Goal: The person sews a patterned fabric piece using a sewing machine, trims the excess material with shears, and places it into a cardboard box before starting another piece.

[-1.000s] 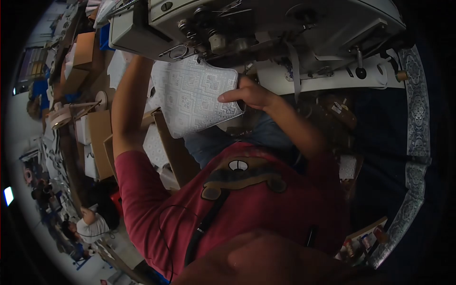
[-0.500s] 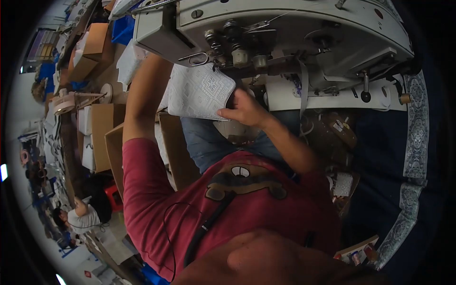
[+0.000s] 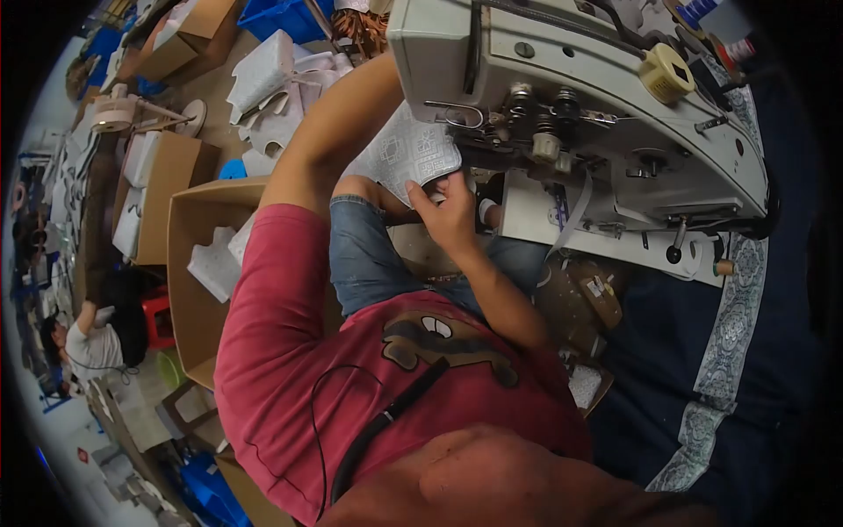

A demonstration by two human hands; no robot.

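A white-grey patterned fabric piece [image 3: 408,149] with a dark-edged rounded corner lies below the head of a sewing machine [image 3: 606,114]. My right hand [image 3: 450,215] pinches its near corner, thumb on top and fingers curled under the edge. My left forearm reaches up behind the machine's left end, which hides my left hand. Tension knobs [image 3: 546,145] and a wire loop sit on the machine's front, close above the fabric. A narrow pale tape [image 3: 576,211] hangs from the machine, right of my right hand.
An open cardboard box [image 3: 198,215] holding white pieces stands by my left arm. More patterned pieces [image 3: 272,79] are piled beyond it. Patterned trim [image 3: 731,325] runs down dark cloth at right. A person in white [image 3: 97,338] sits far left near a red stool [image 3: 158,316].
The view has turned, so the machine sits farther right and more of the boxes and piles at left shows. My right hand still grips the fabric's corner.
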